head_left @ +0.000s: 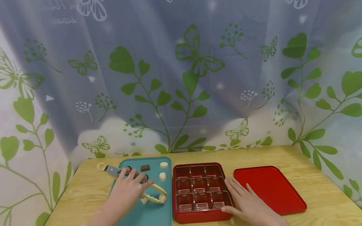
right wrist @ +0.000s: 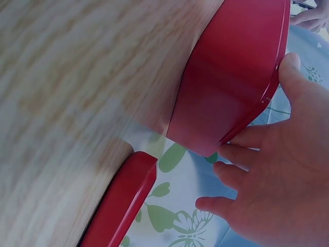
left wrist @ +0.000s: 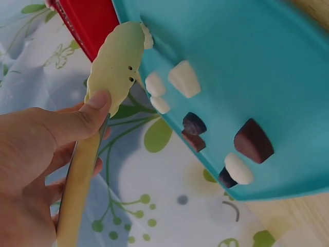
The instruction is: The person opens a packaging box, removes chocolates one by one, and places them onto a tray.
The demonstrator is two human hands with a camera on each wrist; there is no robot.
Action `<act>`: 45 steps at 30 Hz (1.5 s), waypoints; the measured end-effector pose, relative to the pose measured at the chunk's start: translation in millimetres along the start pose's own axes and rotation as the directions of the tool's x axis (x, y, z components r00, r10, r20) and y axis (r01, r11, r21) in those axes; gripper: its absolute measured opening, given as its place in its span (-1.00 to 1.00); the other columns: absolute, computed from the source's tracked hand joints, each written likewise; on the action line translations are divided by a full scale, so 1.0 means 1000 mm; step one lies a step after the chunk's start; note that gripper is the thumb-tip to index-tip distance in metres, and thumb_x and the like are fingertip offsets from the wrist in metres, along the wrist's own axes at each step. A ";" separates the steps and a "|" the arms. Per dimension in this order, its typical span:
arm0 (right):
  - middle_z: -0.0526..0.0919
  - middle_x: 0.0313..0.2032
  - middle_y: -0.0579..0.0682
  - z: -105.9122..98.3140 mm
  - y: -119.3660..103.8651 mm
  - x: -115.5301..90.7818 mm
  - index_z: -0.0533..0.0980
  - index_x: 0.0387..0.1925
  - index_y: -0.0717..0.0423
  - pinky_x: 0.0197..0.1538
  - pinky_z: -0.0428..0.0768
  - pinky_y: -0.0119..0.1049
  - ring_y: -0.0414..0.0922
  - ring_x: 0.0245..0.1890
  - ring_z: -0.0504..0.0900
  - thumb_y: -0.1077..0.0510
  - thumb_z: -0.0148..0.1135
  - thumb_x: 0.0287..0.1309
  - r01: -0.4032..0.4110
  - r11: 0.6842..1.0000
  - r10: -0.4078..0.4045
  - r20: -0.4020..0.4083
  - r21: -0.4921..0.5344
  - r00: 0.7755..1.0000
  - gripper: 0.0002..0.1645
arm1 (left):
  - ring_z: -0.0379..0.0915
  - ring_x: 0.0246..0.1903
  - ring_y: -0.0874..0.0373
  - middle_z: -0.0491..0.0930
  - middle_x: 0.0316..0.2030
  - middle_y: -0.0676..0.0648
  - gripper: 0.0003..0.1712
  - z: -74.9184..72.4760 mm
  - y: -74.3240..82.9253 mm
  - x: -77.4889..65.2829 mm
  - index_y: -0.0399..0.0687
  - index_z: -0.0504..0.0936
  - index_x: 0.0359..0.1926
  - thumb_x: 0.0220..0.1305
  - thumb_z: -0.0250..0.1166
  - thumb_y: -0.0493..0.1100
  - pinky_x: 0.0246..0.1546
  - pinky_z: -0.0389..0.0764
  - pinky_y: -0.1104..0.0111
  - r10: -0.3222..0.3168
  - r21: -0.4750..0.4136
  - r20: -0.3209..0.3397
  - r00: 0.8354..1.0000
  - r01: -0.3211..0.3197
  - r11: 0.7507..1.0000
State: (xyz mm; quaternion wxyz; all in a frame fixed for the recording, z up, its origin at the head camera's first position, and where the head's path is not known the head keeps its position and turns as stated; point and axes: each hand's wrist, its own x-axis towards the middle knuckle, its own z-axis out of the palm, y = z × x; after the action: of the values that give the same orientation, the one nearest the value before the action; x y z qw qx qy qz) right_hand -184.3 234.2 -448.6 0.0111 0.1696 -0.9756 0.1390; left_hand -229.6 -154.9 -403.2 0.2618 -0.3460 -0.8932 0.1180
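Observation:
My left hand (head_left: 130, 185) grips a pair of tongs (left wrist: 117, 64) with pale yellow scalloped ends, low over the left part of the blue tray (head_left: 139, 222). A small white piece (left wrist: 148, 37) shows at the tips of the tongs. Another white chocolate-like piece (left wrist: 185, 78) lies on the tray close by. The red box (head_left: 204, 217) stands right of the tray, its clear insert divided into several compartments. My right hand (head_left: 246, 203) rests along the box's right side, fingers extended, with the thumb at the near corner (right wrist: 277, 67) of the box.
Toward the tray's far side lie a dark brown piece (head_left: 145, 167) and white pieces (head_left: 163, 164). A red lid (head_left: 270, 188) lies flat on the wooden table (head_left: 231, 157) to the right of the box. Behind the table hangs a patterned curtain (head_left: 172, 92).

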 end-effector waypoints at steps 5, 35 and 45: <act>-0.04 0.41 0.02 -0.001 -0.001 0.000 -0.03 0.41 0.10 0.30 -0.04 0.24 0.03 0.41 -0.08 -0.52 -0.13 0.03 0.003 1.000 -0.003 0.002 0.002 1.000 0.12 | 0.33 -0.24 0.02 0.56 -0.23 0.07 -0.38 0.005 0.001 -0.005 0.34 0.58 0.01 -0.23 0.46 0.05 -0.18 0.33 0.08 -0.026 -0.023 -0.015 1.000 0.026 0.999; -0.04 0.41 0.09 -0.007 -0.001 0.007 -0.01 0.40 0.13 0.29 -0.06 0.26 0.06 0.41 -0.08 -0.49 -0.16 0.05 0.008 1.000 -0.008 0.012 0.011 1.000 0.09 | 0.49 -0.46 -0.29 0.52 -0.19 -0.44 -0.24 0.023 -0.055 -0.075 -0.36 0.37 0.17 0.09 0.29 0.08 -0.68 0.45 0.08 -0.652 -0.243 0.163 0.741 0.670 0.701; -0.06 0.41 0.08 -0.003 -0.004 0.009 0.00 0.40 0.16 0.29 -0.07 0.27 0.06 0.41 -0.09 -0.49 -0.17 0.06 0.004 1.000 -0.004 0.027 0.010 1.000 0.09 | 0.39 -0.59 -0.08 0.42 -0.57 -0.29 -0.33 0.047 -0.083 -0.096 -0.52 0.45 -0.39 0.13 0.21 0.16 -0.70 0.40 0.15 -0.704 -0.104 0.486 0.517 0.834 0.541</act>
State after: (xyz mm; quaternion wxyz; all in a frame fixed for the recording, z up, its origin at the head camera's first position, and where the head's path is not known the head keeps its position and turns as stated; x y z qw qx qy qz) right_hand -191.6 228.1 -444.2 -0.0026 0.1735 -0.9746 0.1415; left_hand -241.7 -282.7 -447.0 0.0435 0.0860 -0.9908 -0.0955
